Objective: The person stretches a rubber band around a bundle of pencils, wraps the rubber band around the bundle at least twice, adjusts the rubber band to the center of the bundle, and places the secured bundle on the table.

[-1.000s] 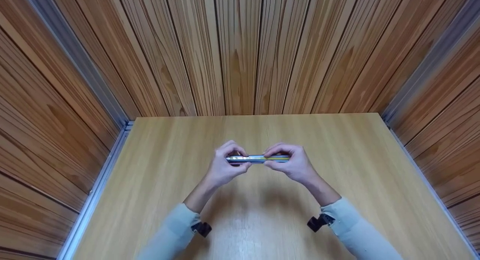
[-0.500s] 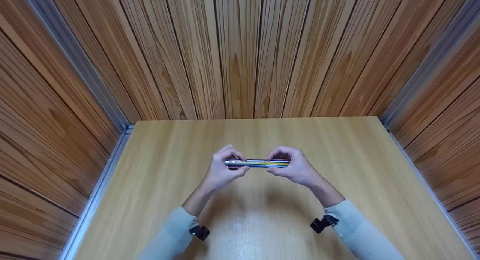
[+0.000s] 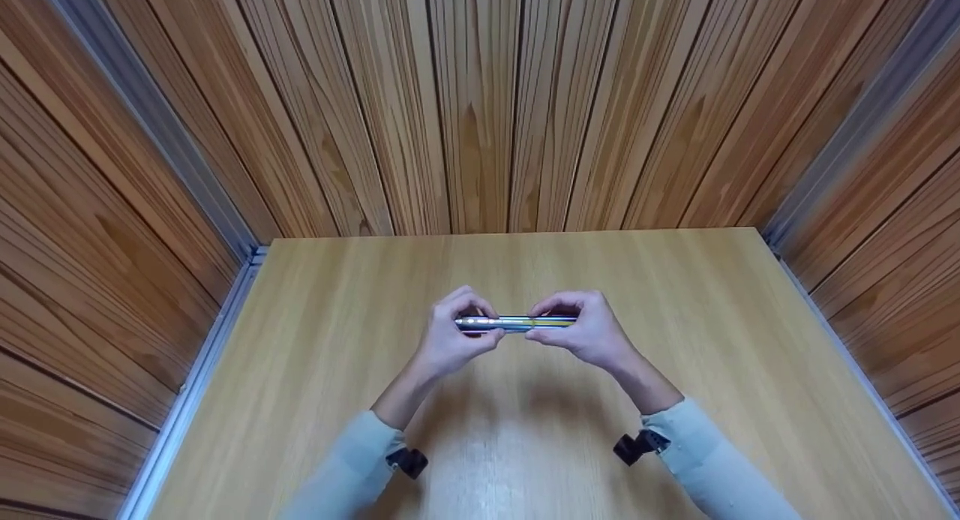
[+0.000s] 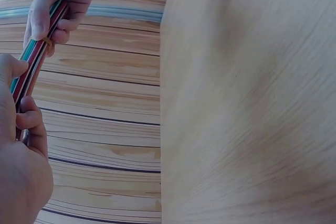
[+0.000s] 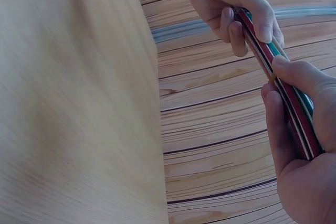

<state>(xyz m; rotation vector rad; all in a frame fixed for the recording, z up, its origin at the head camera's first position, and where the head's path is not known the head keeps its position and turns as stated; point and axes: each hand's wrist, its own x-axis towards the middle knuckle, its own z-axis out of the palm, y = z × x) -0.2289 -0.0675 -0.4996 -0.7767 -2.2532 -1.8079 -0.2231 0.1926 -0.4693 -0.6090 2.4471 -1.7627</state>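
Note:
A bundle of pencils [image 3: 514,323], striped red, green and dark in the wrist views, lies level in the air above the table. Around its middle runs a yellowish rubber band [image 5: 272,78]. My left hand [image 3: 450,338] pinches one end between thumb and fingers. At the other end my right hand [image 3: 591,334] holds it the same way, its thumb and fingertips close to the band. Both ends of the bundle are partly hidden inside the hands. In the left wrist view, the band [image 4: 48,42] shows beside the right hand's fingertips.
Beneath the hands is a light wooden table [image 3: 360,295], bearing their soft shadows. Wood-plank walls [image 3: 480,115] rise at the back and on both sides. Metal rails [image 3: 195,400] run along the table's side edges.
Both hands keep hold of the bundle. Over the last half second the right hand's fingertips have shifted slightly left along it, toward the left hand. The view has tilted a little.

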